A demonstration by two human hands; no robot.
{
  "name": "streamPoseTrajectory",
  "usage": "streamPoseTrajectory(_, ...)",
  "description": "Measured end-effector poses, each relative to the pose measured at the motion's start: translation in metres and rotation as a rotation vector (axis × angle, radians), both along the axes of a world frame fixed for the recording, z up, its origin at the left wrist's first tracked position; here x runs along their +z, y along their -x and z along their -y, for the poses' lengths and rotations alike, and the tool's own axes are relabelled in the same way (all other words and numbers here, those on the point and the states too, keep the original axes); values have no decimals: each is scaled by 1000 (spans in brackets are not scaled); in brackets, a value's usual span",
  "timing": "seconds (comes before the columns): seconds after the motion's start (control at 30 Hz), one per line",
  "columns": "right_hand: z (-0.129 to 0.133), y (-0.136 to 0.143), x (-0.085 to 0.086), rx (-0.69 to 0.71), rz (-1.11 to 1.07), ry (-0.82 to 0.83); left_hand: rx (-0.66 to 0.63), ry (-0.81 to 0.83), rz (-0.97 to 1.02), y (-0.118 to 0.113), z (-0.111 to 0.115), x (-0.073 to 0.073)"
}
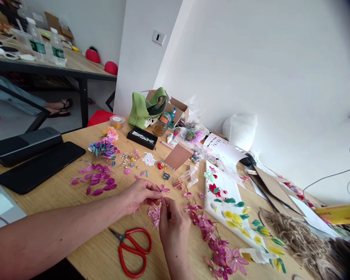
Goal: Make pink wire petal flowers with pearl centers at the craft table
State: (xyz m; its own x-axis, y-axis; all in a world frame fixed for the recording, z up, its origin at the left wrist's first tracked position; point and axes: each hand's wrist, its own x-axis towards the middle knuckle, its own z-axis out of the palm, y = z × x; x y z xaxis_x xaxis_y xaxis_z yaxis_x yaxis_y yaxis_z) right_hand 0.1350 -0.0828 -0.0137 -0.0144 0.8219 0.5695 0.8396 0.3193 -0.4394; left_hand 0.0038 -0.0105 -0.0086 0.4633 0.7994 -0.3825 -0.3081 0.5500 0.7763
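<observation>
A small pink flower (162,189) is pinched between the thumb and fingers of my left hand (142,195). Just below it, my right hand (173,219) is closed at the underside of the flower, where a stem or wire would be; what its fingertips grip is too small to make out. Loose pink petals (154,215) lie on the wooden table (99,237) under my hands. Red-handled scissors (134,249) rest in front of me, blades pointing to the left. Finished-looking pink flowers (212,237) are strewn to the right of my right hand.
Magenta petals (97,177) and a multicoloured flower bunch (103,147) lie to the left, beside a black phone-like slab (41,165). A white foam board (221,190) holds red and yellow flowers. Farther back are a black tray (142,137), a green bag (140,111) and a jar (162,123).
</observation>
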Motion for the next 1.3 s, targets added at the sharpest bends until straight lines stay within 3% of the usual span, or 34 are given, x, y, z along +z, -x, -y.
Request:
streamPoseTrajectory(0.37,1,1,2,54,80,-49,27,19,3,0,0,-1)
streamPoseTrajectory(0.9,-2,-2,-3,-31,-4,29,2,31,20,-1,1,0)
streamPoseTrajectory(1.3,0,2,2,60,-37,3,76,-3,-13,1,-1,2)
